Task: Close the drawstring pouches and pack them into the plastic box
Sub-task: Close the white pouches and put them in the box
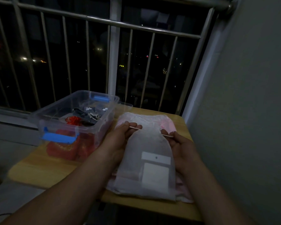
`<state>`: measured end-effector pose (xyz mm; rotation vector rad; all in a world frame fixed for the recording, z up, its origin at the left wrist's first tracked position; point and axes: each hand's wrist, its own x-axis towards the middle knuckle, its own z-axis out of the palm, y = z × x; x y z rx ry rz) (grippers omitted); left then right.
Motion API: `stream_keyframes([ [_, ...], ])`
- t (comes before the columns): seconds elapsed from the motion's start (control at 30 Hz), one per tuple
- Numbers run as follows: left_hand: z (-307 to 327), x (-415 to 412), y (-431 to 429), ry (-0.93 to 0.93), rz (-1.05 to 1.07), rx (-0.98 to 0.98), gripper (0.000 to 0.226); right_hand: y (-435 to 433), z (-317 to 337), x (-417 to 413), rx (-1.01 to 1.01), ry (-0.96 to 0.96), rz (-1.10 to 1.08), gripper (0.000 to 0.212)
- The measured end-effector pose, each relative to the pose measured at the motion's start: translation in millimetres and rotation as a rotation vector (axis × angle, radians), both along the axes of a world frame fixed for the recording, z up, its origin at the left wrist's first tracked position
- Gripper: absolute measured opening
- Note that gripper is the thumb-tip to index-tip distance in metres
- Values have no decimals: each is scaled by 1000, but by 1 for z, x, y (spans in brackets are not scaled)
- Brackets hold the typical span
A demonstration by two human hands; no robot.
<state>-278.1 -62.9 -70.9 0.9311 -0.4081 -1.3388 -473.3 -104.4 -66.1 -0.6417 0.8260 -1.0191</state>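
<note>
The clear box [55, 103] sits on the left of the table [39, 169] with red and dark pouches inside. The left hand [120, 135] pinches one string [135, 127] of the white pouch [146, 143] in the middle. The right hand [180, 143] pinches the other string [166, 135].

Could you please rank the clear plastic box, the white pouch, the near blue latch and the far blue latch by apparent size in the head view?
1. clear plastic box and white pouch: alike, pouch nearer the camera, so unranked.
2. near blue latch
3. far blue latch
</note>
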Motion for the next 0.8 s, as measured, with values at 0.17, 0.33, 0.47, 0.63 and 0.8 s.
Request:
stream_keyframes([
  [0.17,3,0,1,124,-30,0,32,-1,3,1,62,-141,-26,31],
  [0.33,6,-4,3,242,-22,-57,43,-5,3,-1,45,-167,-62,30],
  [0.47,6,-7,2,282,-18,-67,43,-3,3,0,42,-242,-135,34],
  [0.63,4,-5,2,135,-16,-72,38,-1,3,1,95,-238,-116,37],
  [0.8,7,-10,3,-250,-53,-133,33,4,2,7,101,-150,-45,28],
])
